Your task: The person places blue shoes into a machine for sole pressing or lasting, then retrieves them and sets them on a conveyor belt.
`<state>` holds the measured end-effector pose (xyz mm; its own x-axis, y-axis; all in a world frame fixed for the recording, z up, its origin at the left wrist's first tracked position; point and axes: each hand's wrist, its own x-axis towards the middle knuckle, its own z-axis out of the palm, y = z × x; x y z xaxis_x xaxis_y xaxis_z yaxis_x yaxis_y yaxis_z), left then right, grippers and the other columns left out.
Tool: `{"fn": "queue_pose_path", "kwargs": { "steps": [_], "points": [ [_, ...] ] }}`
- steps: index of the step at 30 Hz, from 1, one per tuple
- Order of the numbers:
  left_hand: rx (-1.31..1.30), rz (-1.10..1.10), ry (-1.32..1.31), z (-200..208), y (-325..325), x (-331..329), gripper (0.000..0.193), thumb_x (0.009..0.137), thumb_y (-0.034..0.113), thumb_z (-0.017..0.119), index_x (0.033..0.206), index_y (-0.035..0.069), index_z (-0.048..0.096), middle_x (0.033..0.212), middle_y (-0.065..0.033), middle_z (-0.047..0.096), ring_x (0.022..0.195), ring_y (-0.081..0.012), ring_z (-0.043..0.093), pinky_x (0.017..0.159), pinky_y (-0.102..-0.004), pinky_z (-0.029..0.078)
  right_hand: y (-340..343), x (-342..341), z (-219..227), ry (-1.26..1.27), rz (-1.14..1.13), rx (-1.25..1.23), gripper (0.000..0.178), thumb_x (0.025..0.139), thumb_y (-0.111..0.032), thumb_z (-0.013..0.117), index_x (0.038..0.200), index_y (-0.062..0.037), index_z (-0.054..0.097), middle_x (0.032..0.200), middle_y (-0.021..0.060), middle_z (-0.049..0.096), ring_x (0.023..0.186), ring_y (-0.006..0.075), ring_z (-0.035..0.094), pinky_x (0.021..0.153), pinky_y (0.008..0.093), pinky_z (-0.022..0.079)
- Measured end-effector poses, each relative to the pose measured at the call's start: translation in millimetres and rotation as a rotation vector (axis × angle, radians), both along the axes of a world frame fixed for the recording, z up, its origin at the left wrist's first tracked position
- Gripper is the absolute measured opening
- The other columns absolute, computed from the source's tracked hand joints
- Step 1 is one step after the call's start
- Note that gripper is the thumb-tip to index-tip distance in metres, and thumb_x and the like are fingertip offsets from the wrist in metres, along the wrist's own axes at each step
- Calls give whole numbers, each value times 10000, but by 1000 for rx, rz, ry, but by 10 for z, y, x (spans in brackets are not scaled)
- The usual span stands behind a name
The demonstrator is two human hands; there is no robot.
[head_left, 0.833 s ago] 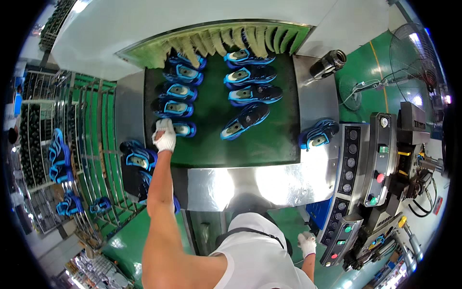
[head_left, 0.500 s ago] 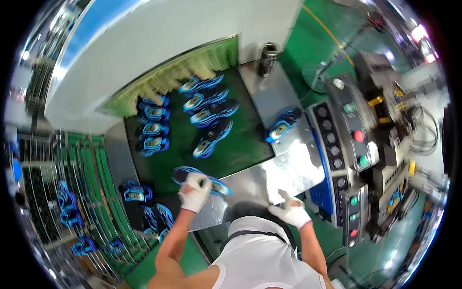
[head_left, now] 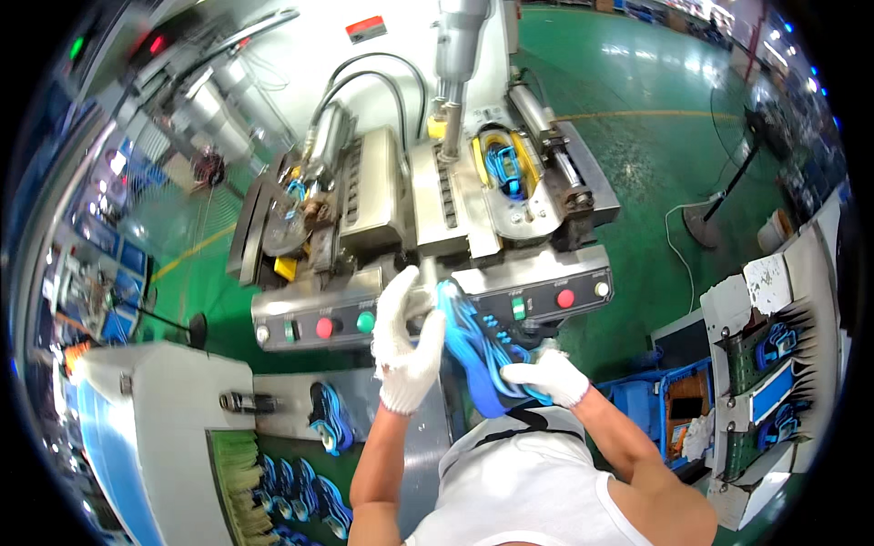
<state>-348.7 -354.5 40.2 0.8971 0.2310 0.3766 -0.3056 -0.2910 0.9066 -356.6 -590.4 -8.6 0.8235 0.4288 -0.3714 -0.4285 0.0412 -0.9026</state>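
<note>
In front of my body a blue and black sneaker [head_left: 481, 355] is held up at a tilt, its blue sole side showing. My right hand [head_left: 551, 377], in a white glove, grips it at the lower end. My gloved left hand [head_left: 407, 341] is beside the upper end with fingers and thumb apart; whether the thumb touches the sneaker I cannot tell. Just beyond is a machine's control panel [head_left: 482, 296] with red and green buttons. Another blue upper or shoe [head_left: 506, 173] sits in the machine's yellow-lined right-hand holder.
On the metal ledge at left lie a sneaker [head_left: 330, 419] and a dark cylindrical bottle [head_left: 250, 402]. Several sneakers [head_left: 305, 491] stand by a bristle curtain [head_left: 238, 487]. Blue crates [head_left: 642, 405] and a rack [head_left: 742, 382] are at right. A floor fan [head_left: 706, 223] stands farther off.
My view has turned right, from the green conveyor to the machine. The sneaker under my left hand has left the conveyor's edge; a sneaker is now raised in my right hand.
</note>
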Motion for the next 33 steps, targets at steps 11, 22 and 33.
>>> {"fn": "queue_pose_path", "kwargs": {
  "steps": [11,22,33],
  "points": [
    [482,122,445,-1347,-1699,3716,735,959,365,623,1523,-30,368,1458,-296,508,1355,-434,509,1158,-461,382,-1588,-344,-505,268,-947,125,200,774,-195,796,813,-82,637,630,-53,511,451,60,427,413,248,309],
    [297,193,543,-1233,-1216,4279,451,874,332,741,1143,-23,668,1085,-192,736,1019,-281,709,895,-386,545,-1548,244,-230,221,-964,118,603,800,-252,801,1314,-48,561,976,-31,613,763,62,540,624,251,455],
    [-296,-44,625,-495,162,728,650,944,79,623,1535,-54,387,1434,-140,543,1309,-196,513,1079,-316,423,-693,3710,49,-315,-203,-385,465,845,-341,797,1110,33,713,960,109,756,837,191,689,798,388,553]
  ]
}}
